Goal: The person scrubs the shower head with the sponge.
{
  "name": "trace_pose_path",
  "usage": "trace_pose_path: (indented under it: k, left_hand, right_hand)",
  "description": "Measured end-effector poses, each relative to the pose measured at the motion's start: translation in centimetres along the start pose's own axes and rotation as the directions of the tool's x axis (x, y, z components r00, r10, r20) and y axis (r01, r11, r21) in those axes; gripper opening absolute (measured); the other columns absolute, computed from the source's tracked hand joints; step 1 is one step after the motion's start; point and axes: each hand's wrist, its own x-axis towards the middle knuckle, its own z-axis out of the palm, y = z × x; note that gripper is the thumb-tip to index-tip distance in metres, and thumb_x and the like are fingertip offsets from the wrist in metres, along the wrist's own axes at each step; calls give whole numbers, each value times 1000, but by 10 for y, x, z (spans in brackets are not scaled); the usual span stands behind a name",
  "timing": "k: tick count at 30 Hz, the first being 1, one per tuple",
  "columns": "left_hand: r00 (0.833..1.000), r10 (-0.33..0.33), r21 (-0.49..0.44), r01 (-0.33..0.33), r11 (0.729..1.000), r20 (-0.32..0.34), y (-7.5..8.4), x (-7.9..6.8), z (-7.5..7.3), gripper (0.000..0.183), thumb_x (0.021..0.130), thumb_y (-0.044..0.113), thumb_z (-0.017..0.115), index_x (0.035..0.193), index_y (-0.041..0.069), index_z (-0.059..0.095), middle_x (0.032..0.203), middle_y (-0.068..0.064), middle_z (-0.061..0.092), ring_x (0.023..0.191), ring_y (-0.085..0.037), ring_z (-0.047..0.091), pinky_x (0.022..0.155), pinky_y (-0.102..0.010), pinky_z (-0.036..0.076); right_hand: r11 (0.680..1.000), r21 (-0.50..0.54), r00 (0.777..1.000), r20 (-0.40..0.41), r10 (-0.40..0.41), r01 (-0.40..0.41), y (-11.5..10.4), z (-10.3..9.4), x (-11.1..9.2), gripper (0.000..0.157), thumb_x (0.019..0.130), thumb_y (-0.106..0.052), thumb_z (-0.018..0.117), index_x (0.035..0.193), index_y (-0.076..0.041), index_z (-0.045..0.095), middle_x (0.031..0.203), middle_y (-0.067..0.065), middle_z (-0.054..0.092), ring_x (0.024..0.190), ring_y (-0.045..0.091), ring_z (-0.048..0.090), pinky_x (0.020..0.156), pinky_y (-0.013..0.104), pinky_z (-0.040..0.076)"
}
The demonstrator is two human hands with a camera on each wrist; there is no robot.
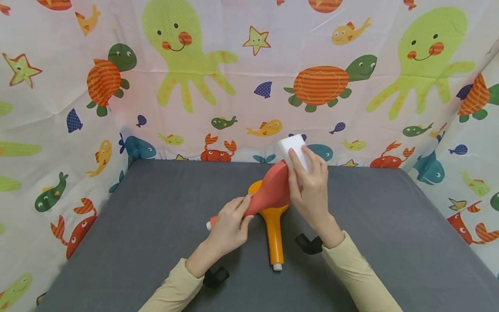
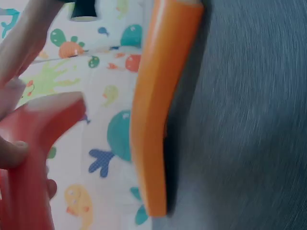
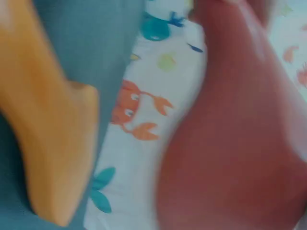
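Red shower-head-shaped piece [image 1: 271,190] held aloft between both hands, sponge at its rim

It hangs aslant above the middle of the table, broad head up to the right, handle down to the left with a white tip [image 1: 208,225]. The left hand [image 1: 229,224] is curled round the handle, back of the hand uppermost, thumb on the near side. The right hand, [image 1: 312,186] raised higher, pinches a white sponge block [image 1: 289,145] at the head's upper edge — its fingers hide the exact contact. Both forearms, in pale yellow sleeves [image 1: 356,271], reach in from the bottom corners, converging; black wrist mounts [image 1: 309,243] jut from them.

Below lies an orange piece [image 1: 274,232] of like shape, its white-tipped handle toward the person. From overhead its head looks rounded; the left wrist view gives its profile — a bend between handle and head. The right wrist view shows the red head's broad flank, blurred.

Around them spread a dark grey tabletop [image 1: 156,221] and a sea-creature curtain [image 1: 249,65].
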Motion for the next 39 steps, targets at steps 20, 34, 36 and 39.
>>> trace_pose_path:
  k: [20,34,36,39]
  left_hand:
    - [863,-493,-603,452,658,109,3,0,-4,59,71,1,79,124,0,52,105,-12,63,83,-23,59,68,-25,50]
    - [875,-425,-801,420,427,232,3,4,-4,39,83,0,66,114,-1,43,90,-27,60,61,-15,59,60,-27,52]
    - [869,-416,-834,425,351,268,3,4,-5,36,86,3,64,115,-2,43,92,-25,57,59,-15,57,60,-26,51]
    - [850,-422,-861,444,250,316,2,3,-5,36,88,8,62,117,-5,45,96,-15,55,60,-15,57,61,-24,52]
  right_hand:
    - [999,24,1000,-4,-29,29,1,-3,-14,39,89,-14,49,127,-11,58,136,21,42,120,41,36,90,55,32]
    - [859,-64,854,-94,-512,508,-35,8,-24,35,85,-9,56,120,-6,60,123,25,47,112,42,41,85,51,41]
    - [911,2,905,-117,-409,412,-32,7,-15,39,88,-11,55,126,-10,56,128,25,43,115,43,38,85,52,44]
    - [959,140,964,-134,-228,246,-30,9,-6,45,92,-13,52,137,-18,48,135,25,35,121,44,36,85,56,45]
